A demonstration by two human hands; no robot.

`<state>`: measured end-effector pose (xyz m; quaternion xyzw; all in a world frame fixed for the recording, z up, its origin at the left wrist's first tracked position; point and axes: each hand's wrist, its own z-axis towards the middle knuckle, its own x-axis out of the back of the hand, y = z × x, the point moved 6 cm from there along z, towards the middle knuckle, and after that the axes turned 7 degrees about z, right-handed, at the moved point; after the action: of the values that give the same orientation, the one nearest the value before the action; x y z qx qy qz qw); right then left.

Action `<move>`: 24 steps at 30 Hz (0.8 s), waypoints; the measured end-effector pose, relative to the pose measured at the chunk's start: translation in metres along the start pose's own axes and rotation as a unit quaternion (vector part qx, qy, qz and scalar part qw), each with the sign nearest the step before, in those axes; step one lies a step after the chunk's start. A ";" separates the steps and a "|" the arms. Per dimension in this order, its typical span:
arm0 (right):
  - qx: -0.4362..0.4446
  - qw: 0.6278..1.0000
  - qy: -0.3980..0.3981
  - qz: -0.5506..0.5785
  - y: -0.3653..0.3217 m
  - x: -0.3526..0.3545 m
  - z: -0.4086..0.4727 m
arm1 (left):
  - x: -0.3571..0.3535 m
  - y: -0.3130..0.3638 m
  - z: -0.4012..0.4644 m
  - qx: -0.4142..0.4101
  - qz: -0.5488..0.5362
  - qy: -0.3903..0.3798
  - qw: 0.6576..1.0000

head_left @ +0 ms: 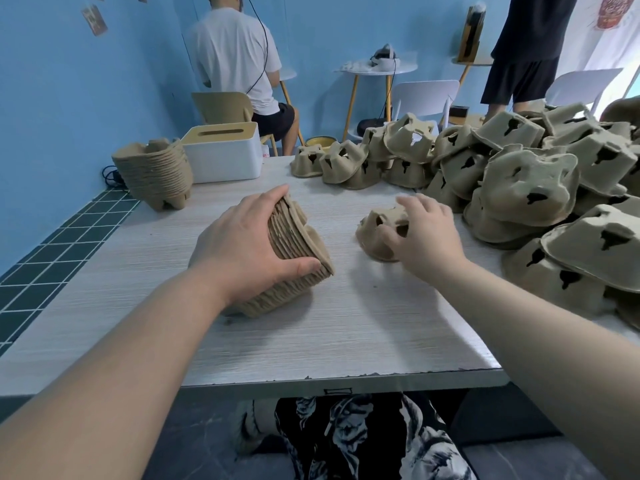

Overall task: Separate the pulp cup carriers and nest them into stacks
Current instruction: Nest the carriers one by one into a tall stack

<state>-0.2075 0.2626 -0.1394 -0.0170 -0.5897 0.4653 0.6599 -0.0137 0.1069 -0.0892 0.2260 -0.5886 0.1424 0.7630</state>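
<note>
The table (346, 341) carries all the work. Nearest, the left hand (242, 244) grips a nested stack (294, 251) of cup carriers tipped on its side, thumb clamped along the near edge and fingers curled over the far edge. This hold likely keeps the layers pressed together and turns the open face toward the right, ready to receive the next piece.

Just to the right, apart from the stack, the right hand (426, 233) rests on 1 single carrier (381, 233) lying upside down on the table. Its fingers are spread and curled over the carrier's far side, thumb at the near side; the grasp appears to be forming rather than complete.

Farther right, a loose pile (519, 181) of unsorted carriers, most upside down, fills that side of the table, within reach of the right hand.

At the far left corner, 1 finished stack (156, 171) stands upright beside a white tissue box (225, 150), well apart from the working area.

Judgement: much sorting remains.
</note>
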 end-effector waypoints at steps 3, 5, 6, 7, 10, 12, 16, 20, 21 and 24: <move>-0.037 0.997 -0.065 -0.028 0.016 -0.013 0.006 | 0.000 0.000 0.000 -0.001 -0.005 0.002 1.000; -0.032 0.995 -0.085 -0.029 0.014 -0.019 0.005 | 0.000 0.000 0.000 -0.002 -0.005 0.001 1.000; -0.023 0.996 -0.084 -0.021 0.013 -0.020 0.003 | 0.000 0.000 0.000 -0.002 -0.005 0.001 1.000; -0.013 0.997 -0.080 -0.011 0.011 -0.021 0.002 | 0.000 0.000 0.000 -0.002 -0.005 0.000 1.000; 0.012 0.997 -0.069 0.011 0.008 -0.021 -0.005 | -0.001 -0.001 0.001 -0.002 -0.001 -0.002 1.000; 0.033 0.998 -0.057 0.016 0.008 -0.019 -0.008 | -0.001 0.000 0.002 -0.002 0.001 -0.003 1.000; 0.163 0.985 0.049 0.031 -0.007 -0.006 -0.014 | -0.001 0.000 0.001 -0.002 0.002 0.000 1.000; 0.348 0.928 0.130 0.002 -0.025 0.004 -0.031 | -0.001 0.000 0.001 -0.003 0.003 0.001 1.000; 0.373 0.920 0.122 -0.013 -0.026 0.002 -0.035 | -0.001 0.000 0.001 -0.002 0.003 0.002 1.000; 0.400 0.908 0.125 -0.025 -0.026 0.001 -0.045 | 0.000 0.000 0.001 0.000 0.002 0.003 1.000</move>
<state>-0.1565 0.2730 -0.1376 0.2055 -0.2670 0.6396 0.6909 -0.0144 0.1069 -0.0894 0.2246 -0.5864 0.1448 0.7647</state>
